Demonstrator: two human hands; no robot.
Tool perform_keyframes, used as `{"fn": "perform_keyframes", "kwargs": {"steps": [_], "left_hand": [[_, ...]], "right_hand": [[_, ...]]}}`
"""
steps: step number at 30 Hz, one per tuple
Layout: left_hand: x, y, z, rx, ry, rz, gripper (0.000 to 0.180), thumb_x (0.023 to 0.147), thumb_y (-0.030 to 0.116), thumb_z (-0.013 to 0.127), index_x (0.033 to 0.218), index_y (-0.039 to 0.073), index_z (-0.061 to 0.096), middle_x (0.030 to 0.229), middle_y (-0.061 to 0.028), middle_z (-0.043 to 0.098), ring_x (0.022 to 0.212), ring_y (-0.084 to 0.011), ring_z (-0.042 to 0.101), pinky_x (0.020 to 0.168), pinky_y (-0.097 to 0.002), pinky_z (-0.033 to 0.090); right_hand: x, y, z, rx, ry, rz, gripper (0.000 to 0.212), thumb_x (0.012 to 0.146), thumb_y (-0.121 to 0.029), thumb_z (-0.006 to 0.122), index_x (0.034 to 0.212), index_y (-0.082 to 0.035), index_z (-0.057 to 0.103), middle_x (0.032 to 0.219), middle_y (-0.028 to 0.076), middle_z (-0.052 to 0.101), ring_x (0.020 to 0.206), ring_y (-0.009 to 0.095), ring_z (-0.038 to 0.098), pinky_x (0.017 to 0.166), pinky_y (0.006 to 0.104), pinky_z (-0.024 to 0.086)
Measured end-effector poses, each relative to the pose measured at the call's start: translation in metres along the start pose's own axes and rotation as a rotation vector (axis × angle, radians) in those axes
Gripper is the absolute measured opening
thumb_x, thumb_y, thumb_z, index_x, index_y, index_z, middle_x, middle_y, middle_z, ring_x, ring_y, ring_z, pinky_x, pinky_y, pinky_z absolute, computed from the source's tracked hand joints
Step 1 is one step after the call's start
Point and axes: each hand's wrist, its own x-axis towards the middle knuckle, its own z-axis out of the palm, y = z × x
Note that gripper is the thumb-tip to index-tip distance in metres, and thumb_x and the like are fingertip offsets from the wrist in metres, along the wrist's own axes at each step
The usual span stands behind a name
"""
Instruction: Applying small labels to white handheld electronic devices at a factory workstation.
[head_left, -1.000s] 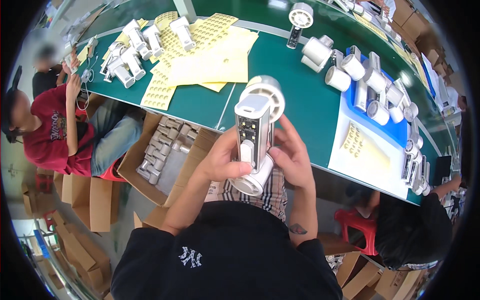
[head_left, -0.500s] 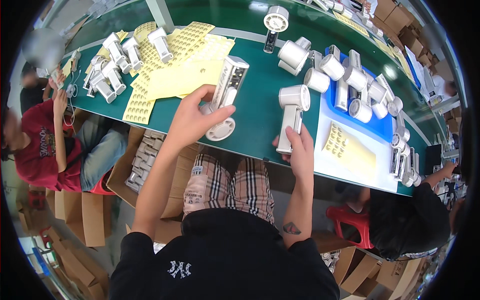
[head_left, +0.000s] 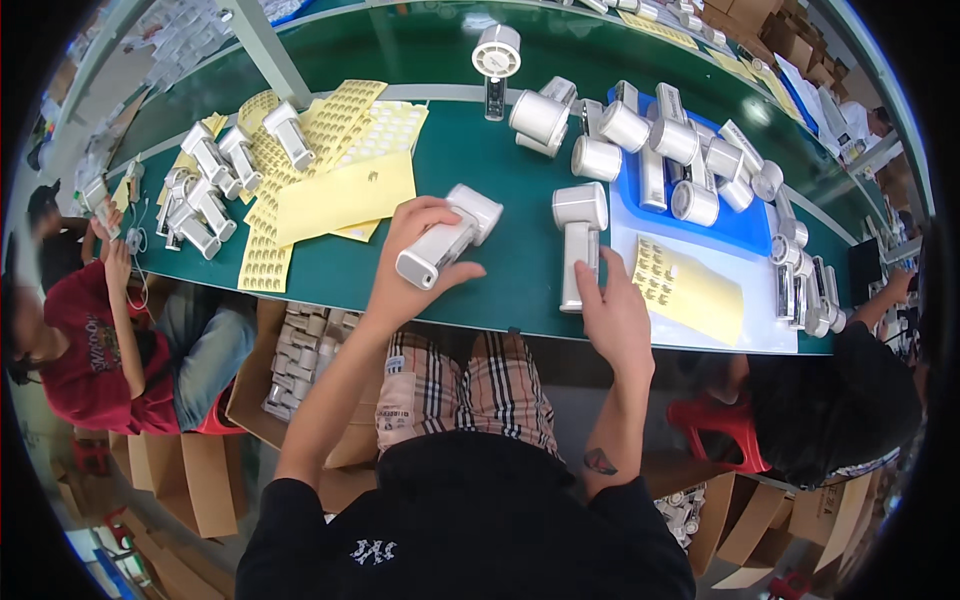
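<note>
- Left hand [head_left: 396, 285] has its grip wrapped around a white handheld fan [head_left: 437, 250], left of center and over the green surface [head_left: 520, 265]. Fingers cover part of the handle, and the front of the fan's head is turned out of view.
- Right hand [head_left: 615, 315] is on the handle of a second white fan [head_left: 578, 245], right of center. The thumb and index finger touch it, but the rest are tucked away, so can't tell if that grip is really clamped.
- Upper right: fans heaped over a blue tray [head_left: 752, 240], overlapping so much I couldn't count them.
- Upper left: yellow sticker sheets [head_left: 345, 198] partly buried under each other and more fans.
- Lower left: the carton [head_left: 248, 375] of white pieces is partly hidden by the surface edge and left forearm.
- Far right: a co-worker in black [head_left: 835, 415], head mostly hidden.
</note>
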Motion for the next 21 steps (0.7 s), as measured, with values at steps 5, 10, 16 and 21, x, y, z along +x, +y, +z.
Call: {"fn": "perform_keyframes", "kwargs": {"steps": [5,10,16,21], "left_hand": [[-0.026,0.021,-0.026,0.037,-0.255,-0.113,0.082,0.057,0.019,0.088,0.128,0.01,0.047,0.131,-0.015,0.04,0.12,-0.0313,0.044,0.1,-0.037,0.038],[-0.037,0.035,-0.022,0.122,-0.418,-0.221,0.093,0.059,0.017,0.087,0.14,0.011,0.04,0.138,-0.0171,0.034,0.124,-0.0341,0.041,0.101,-0.0391,0.039],[-0.018,0.026,0.034,0.019,-0.301,-0.194,0.088,0.061,0.018,0.085,0.138,0.011,0.044,0.14,-0.0184,0.035,0.121,-0.0333,0.045,0.099,-0.0386,0.04],[-0.006,0.032,0.064,0.064,-0.293,-0.136,0.085,0.062,0.02,0.084,0.138,0.013,0.045,0.14,-0.0185,0.037,0.119,-0.0322,0.047,0.101,-0.0387,0.039]], "right_hand": [[-0.006,0.016,-0.006,0.015,0.032,0.019,0.048,0.096,-0.036,0.044,0.127,-0.001,0.047,0.078,0.027,0.064,0.077,0.044,0.062,0.07,0.0501,0.047],[-0.013,-0.003,-0.016,-0.115,-0.028,0.068,0.081,0.078,-0.053,0.065,0.133,0.001,0.042,0.079,0.023,0.065,0.075,0.038,0.065,0.066,0.0437,0.05],[-0.01,0.008,-0.005,-0.184,0.028,-0.058,0.082,0.074,-0.047,0.068,0.135,0.002,0.04,0.081,0.023,0.066,0.078,0.037,0.066,0.069,0.042,0.052],[-0.007,0.003,-0.016,-0.176,-0.028,0.02,0.08,0.073,-0.043,0.07,0.134,0.0,0.042,0.071,0.017,0.064,0.069,0.033,0.065,0.063,0.0399,0.051]]}}
